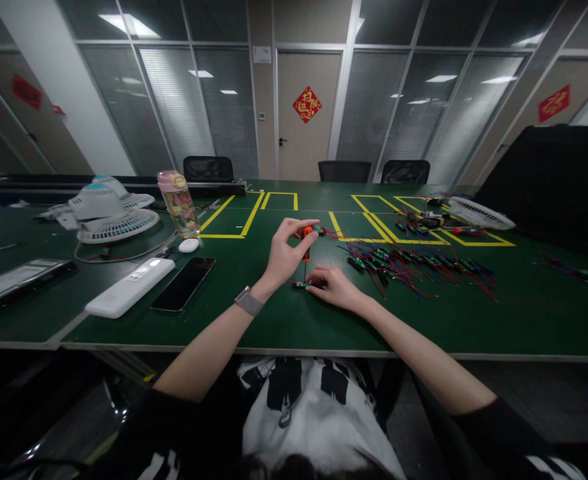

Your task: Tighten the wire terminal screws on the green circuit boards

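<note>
My left hand (285, 250) is closed around the orange handle of a screwdriver (307, 250), which stands upright with its thin shaft pointing down. The shaft's tip meets a small green circuit board (300, 285) lying on the table. Low on the tabletop, my right hand (335, 285) has its fingers pressed together on the board's right end, covering part of it. Just beyond my left hand lies another small board with red wires (320, 231). To the right spreads a pile of similar wired circuit boards (414, 260).
On the left are a phone (184, 284), a white power bank (130, 288), a water bottle (178, 203) and white fans (109, 210). Yellow tape marks the green table (254, 313). A large black panel (549, 187) rises at right, near a white grille (481, 213).
</note>
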### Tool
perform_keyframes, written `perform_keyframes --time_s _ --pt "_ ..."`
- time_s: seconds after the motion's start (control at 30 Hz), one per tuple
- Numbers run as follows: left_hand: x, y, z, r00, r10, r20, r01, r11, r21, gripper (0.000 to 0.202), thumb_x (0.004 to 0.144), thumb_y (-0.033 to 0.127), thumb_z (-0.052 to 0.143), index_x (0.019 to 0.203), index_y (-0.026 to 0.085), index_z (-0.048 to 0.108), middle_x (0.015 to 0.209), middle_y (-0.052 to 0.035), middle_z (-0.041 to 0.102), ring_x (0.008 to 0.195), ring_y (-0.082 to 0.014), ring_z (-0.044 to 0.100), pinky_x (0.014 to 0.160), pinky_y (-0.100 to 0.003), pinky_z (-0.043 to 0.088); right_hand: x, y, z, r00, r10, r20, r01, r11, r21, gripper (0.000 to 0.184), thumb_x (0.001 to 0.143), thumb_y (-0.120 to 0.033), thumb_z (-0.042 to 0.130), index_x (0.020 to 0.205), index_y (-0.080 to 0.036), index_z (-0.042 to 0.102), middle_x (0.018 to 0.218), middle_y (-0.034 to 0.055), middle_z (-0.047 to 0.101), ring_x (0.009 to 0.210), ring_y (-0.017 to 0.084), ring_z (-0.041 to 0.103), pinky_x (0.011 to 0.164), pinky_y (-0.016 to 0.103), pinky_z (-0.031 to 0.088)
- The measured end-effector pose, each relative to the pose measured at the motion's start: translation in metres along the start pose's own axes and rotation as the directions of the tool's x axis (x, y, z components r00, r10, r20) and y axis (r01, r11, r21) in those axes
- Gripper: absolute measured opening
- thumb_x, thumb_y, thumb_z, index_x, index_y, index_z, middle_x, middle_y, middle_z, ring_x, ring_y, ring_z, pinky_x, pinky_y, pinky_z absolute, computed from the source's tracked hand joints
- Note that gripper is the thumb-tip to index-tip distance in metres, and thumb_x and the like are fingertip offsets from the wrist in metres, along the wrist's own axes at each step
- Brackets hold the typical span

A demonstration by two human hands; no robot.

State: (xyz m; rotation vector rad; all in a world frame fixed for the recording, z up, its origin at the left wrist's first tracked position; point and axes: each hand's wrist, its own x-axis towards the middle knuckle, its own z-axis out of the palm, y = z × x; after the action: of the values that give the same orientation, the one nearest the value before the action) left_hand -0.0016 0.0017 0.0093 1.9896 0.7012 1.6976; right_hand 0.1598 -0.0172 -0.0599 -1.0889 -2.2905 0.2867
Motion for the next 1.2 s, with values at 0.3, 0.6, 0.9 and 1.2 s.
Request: perform_keyframes --time_s 0.3,0.6,0.9,1.2 --pt "-0.0002 -0.0003 0.0017 0.993 -0.073 0.092 0.09 0.978 -0.19 0.03 0.09 0.026 0.052 0.118 0.021 0.062 0.104 -0.0069 0.066 0.09 -0.0152 0.064 0.083 -0.03 0.051 -0.0003 0.0001 -0.0011 1.0 -0.002 0.007 0.002 1.0 -0.003 0.01 0.081 -0.018 0.064 0.09 -0.016 0.068 0.08 0.0027 0.059 0.068 0.012 0.056 0.064 0.024 0.043" --pt "0.0012 -0.0019 0.0003 0.997 -0.044 0.06 0.053 0.987 -0.15 0.026 0.089 0.025 0.054 0.111 0.023 0.066 0.115 -0.0063 0.059 0.1 -0.015 0.061 0.087 -0.028 0.049 -0.0005 -0.0002 -0.0012 1.0 -0.001 0.005 0.001 1.0 -0.007 0.011 0.081 -0.019 0.064 0.09 -0.016 0.069 0.079 0.0022 0.058 0.068 0.012 0.055 0.064 0.024 0.043" --pt "0.0004 -0.0001 -0.0009 0.999 -0.011 0.034 0.013 0.999 -0.042 0.023 0.081 0.024 0.065 0.104 0.022 0.069 0.098 -0.0045 0.061 0.088 -0.0136 0.06 0.079 -0.026 0.049 -0.0001 -0.0015 -0.0018 1.0 0.007 0.008 -0.007 1.0 -0.002 0.01 0.081 -0.019 0.063 0.09 -0.016 0.069 0.079 0.0025 0.058 0.067 0.012 0.055 0.064 0.024 0.043" --pt "0.0018 -0.0009 -0.0004 0.993 -0.086 0.077 0.101 0.97 -0.219 0.029 0.092 0.025 0.049 0.116 0.019 0.063 0.104 -0.0069 0.068 0.088 -0.0145 0.065 0.079 -0.027 0.05 -0.0003 -0.0002 -0.0014 1.0 0.004 0.008 -0.004 1.0 -0.01 0.011 0.082 -0.02 0.063 0.091 -0.016 0.068 0.08 0.0023 0.058 0.069 0.012 0.055 0.065 0.024 0.042"
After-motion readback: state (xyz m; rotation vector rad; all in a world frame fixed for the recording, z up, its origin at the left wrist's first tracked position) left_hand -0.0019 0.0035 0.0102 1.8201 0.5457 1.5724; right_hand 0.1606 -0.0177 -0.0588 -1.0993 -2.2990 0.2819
